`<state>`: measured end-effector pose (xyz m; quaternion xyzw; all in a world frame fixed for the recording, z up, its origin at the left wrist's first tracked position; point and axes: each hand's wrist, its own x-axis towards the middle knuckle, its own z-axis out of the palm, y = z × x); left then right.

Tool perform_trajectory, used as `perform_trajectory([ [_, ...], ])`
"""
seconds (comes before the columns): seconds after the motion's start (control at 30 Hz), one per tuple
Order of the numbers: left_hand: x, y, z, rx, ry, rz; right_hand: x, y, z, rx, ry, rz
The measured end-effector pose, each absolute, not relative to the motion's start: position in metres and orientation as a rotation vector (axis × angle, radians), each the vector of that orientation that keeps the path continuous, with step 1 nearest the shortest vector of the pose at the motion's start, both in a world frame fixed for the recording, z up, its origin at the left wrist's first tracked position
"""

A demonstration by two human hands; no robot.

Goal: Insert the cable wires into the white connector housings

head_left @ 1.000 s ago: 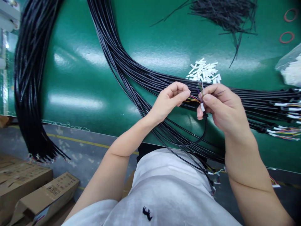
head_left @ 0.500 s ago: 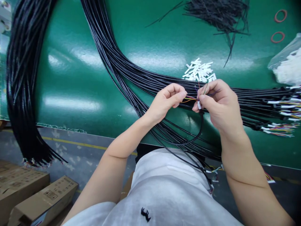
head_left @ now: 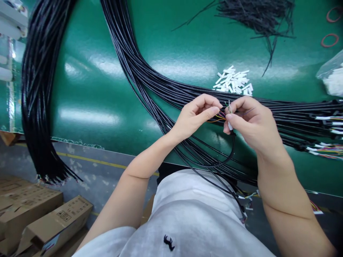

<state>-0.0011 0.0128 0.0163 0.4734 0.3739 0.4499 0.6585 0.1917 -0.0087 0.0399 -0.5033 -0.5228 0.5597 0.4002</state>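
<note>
My right hand (head_left: 249, 123) pinches the end of a black cable (head_left: 232, 150) just above a white sleeve (head_left: 230, 126). From that end fan out thin coloured wires (head_left: 221, 117); yellow, orange and red ones run toward my left hand (head_left: 200, 116), while green and white tips stand up between the hands. My left thumb and index finger are closed at the wires, though exactly which ones they grip is partly hidden. The cable loops down and left below my right hand. Behind the hands lies a thick bundle of black cables (head_left: 171, 85).
A pile of short white tubes (head_left: 233, 82) lies beyond the bundle. Farther back are thin black strips (head_left: 254, 16); at right, a red ring (head_left: 329, 40) and a clear bag (head_left: 333, 76) of white pieces. Another cable bundle (head_left: 40, 89) hangs off the table's left side, near cardboard boxes (head_left: 59, 221).
The view has shifted, so the table's things appear farther right. My left fingers are closer to my right ones. Green and white wire tips now stand upright; the purple and red ones no longer spread over my right hand.
</note>
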Motion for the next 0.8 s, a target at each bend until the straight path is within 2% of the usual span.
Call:
perform_trajectory([
  [0.8,-0.0006,0.0112,0.006,1.036,0.729,1.006,0.1891,-0.0058,0.0425,-1.122,-1.08,1.572],
])
